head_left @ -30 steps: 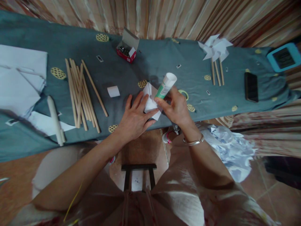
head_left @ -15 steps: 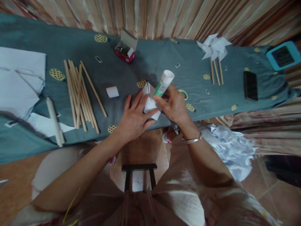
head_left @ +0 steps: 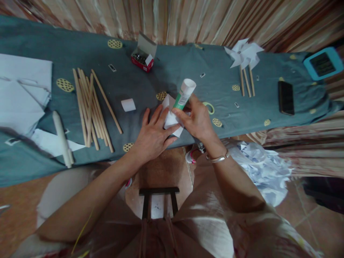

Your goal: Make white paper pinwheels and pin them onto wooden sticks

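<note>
My right hand (head_left: 198, 118) is wrapped round a green and white glue stick (head_left: 184, 94), tilted with its lower end down on a folded white paper (head_left: 172, 121). The tip of the stick is hidden by my fingers. My left hand (head_left: 154, 138) lies with spread fingers on the left part of that paper, pressing it on the cloth near the table's front edge. A small white paper piece (head_left: 128, 105) lies to the left of my left hand. Just right of my right hand is a light green tape ring (head_left: 209, 108), partly covered by it.
Wooden sticks (head_left: 91, 107), a white tool (head_left: 62, 138) and white paper sheets (head_left: 24, 93) lie on the left. An open red box (head_left: 143, 59) stands at the back. To the right are white pinwheels (head_left: 244, 53), a black phone (head_left: 286, 97) and a blue-framed tablet (head_left: 323, 63).
The glue stick in my right hand has shifted slightly left on the paper. My left hand has hardly moved.
</note>
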